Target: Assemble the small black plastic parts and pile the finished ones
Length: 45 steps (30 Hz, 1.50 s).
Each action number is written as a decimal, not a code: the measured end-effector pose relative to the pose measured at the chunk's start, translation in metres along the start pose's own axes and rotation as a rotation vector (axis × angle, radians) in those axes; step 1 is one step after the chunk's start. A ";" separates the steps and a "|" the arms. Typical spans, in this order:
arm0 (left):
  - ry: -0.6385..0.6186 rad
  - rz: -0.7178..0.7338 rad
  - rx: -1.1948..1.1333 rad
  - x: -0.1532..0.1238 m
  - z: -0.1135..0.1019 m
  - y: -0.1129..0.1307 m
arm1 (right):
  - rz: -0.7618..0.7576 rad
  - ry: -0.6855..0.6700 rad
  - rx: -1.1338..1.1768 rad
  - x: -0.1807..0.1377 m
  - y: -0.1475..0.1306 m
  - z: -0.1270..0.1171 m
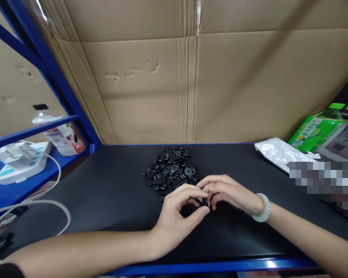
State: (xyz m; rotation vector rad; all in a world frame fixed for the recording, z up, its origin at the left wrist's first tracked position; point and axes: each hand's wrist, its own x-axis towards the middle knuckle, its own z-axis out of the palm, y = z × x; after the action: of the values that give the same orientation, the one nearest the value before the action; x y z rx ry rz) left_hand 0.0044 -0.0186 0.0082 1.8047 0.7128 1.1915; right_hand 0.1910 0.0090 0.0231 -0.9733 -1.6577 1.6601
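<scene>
Small black piece (205, 201) pinched in the left hand (176, 222)

Head view: a heap of black parts (174, 170) lies on the black tabletop (110, 204), just beyond the hands. A bottle (65, 139) and a white power strip (26, 164) stand at left, near a looping cable (64, 210); a silvery packet (278, 152) and a green-capped bottle (316, 129) sit at right. The left thumb and fingertips close on the piece above the tabletop. The right hand (227, 190) curls beside it; whether it grips cannot be told. The piece looks narrow and dark, mostly hidden by fingers.
</scene>
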 end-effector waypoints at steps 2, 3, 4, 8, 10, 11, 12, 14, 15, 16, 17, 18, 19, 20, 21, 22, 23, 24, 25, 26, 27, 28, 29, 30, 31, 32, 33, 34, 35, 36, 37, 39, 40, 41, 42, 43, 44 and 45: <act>0.012 0.028 0.042 0.001 -0.001 0.001 | 0.070 -0.160 0.189 -0.005 -0.005 0.004; 0.013 0.040 0.066 0.001 -0.001 0.001 | 0.072 -0.205 0.234 -0.006 -0.006 0.007; 0.011 0.052 0.088 0.001 -0.001 0.001 | 0.066 -0.228 0.259 -0.007 -0.006 0.009; -0.002 0.084 0.157 0.001 0.000 0.000 | 0.065 -0.241 0.267 -0.005 0.000 0.014; -0.021 0.103 0.173 0.001 0.001 -0.001 | 0.075 -0.255 0.252 -0.003 0.003 0.014; -0.036 0.112 0.177 0.002 0.001 -0.001 | 0.082 -0.261 0.243 -0.003 0.005 0.015; -0.052 0.119 0.180 0.002 0.002 -0.002 | 0.090 -0.263 0.236 -0.002 0.006 0.016; -0.078 0.115 0.190 0.003 0.003 -0.002 | 0.107 -0.249 0.220 -0.003 0.007 0.018; -0.086 0.108 0.196 0.003 0.004 -0.003 | 0.115 -0.233 0.203 -0.003 0.006 0.019; -0.091 0.101 0.202 0.004 0.005 -0.003 | 0.123 -0.213 0.177 -0.004 0.004 0.021; -0.093 0.096 0.208 0.004 0.005 -0.003 | 0.130 -0.192 0.143 -0.004 0.003 0.022; -0.091 0.095 0.214 0.004 0.006 -0.004 | 0.135 -0.170 0.101 -0.005 0.001 0.023; -0.087 0.098 0.221 0.004 0.007 -0.004 | 0.138 -0.148 0.061 -0.006 -0.001 0.025; -0.084 0.103 0.224 0.004 0.007 -0.004 | 0.141 -0.131 0.032 -0.006 -0.001 0.026; -0.078 0.102 0.226 0.004 0.008 -0.005 | 0.144 -0.117 0.024 -0.006 -0.001 0.027; -0.068 0.093 0.222 0.004 0.008 -0.005 | 0.147 -0.105 0.036 -0.006 0.000 0.027; -0.057 0.070 0.213 0.004 0.008 -0.005 | 0.144 -0.096 0.071 -0.006 0.002 0.028; -0.046 0.035 0.195 0.005 0.008 -0.005 | 0.138 -0.091 0.124 -0.005 0.004 0.029; -0.035 -0.006 0.166 0.005 0.008 -0.005 | 0.130 -0.090 0.187 -0.004 0.007 0.029; -0.019 -0.048 0.127 0.005 0.007 -0.005 | 0.122 -0.092 0.256 -0.003 0.009 0.029; -0.003 -0.090 0.077 0.005 0.006 -0.005 | 0.118 -0.097 0.324 -0.003 0.010 0.028; 0.017 -0.122 0.021 0.006 0.005 -0.004 | 0.119 -0.109 0.385 -0.002 0.011 0.027; 0.041 -0.145 -0.034 0.006 0.003 -0.004 | 0.124 -0.124 0.435 -0.001 0.010 0.025; 0.067 -0.155 -0.079 0.006 0.001 -0.004 | 0.126 -0.143 0.464 -0.001 0.009 0.022; 0.087 -0.156 -0.111 0.006 -0.001 -0.004 | 0.120 -0.160 0.470 -0.001 0.008 0.018; 0.094 -0.147 -0.129 0.006 -0.002 -0.004 | 0.106 -0.174 0.449 0.000 0.006 0.014; 0.092 -0.130 -0.136 0.006 -0.003 -0.004 | 0.087 -0.188 0.393 0.000 0.004 0.009; 0.083 -0.111 -0.135 0.005 -0.004 -0.005 | 0.065 -0.192 0.303 0.000 0.003 0.003; 0.070 -0.094 -0.126 0.005 -0.004 -0.005 | 0.040 -0.183 0.184 0.000 0.001 -0.004; 0.059 -0.081 -0.110 0.004 -0.004 -0.006 | 0.011 -0.162 0.044 0.001 0.001 -0.012; 0.046 -0.073 -0.088 0.003 -0.003 -0.006 | -0.024 -0.118 -0.106 0.002 0.001 -0.020; 0.008 -0.068 -0.031 0.001 -0.002 -0.006 | -0.124 0.048 -0.427 0.006 0.003 -0.040; -0.024 -0.066 -0.002 0.000 -0.001 -0.005 | -0.181 0.175 -0.578 0.009 0.006 -0.050; -0.062 -0.062 0.022 -0.001 -0.001 -0.004 | -0.237 0.315 -0.733 0.013 0.009 -0.061; -0.101 -0.055 0.043 -0.002 -0.001 -0.004 | -0.256 0.409 -0.804 0.016 0.013 -0.071; -0.135 -0.047 0.060 -0.003 -0.001 -0.003 | -0.268 0.474 -0.848 0.020 0.017 -0.080; -0.161 -0.043 0.075 -0.003 -0.001 -0.002 | -0.276 0.518 -0.879 0.024 0.021 -0.089; -0.182 -0.042 0.089 -0.003 -0.001 -0.002 | -0.280 0.539 -0.896 0.027 0.025 -0.096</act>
State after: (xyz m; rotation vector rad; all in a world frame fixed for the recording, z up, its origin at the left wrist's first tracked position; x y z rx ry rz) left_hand 0.0021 -0.0199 0.0058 1.9334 0.7034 0.9676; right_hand 0.2575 0.0842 0.0004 -1.3454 -2.0117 0.3533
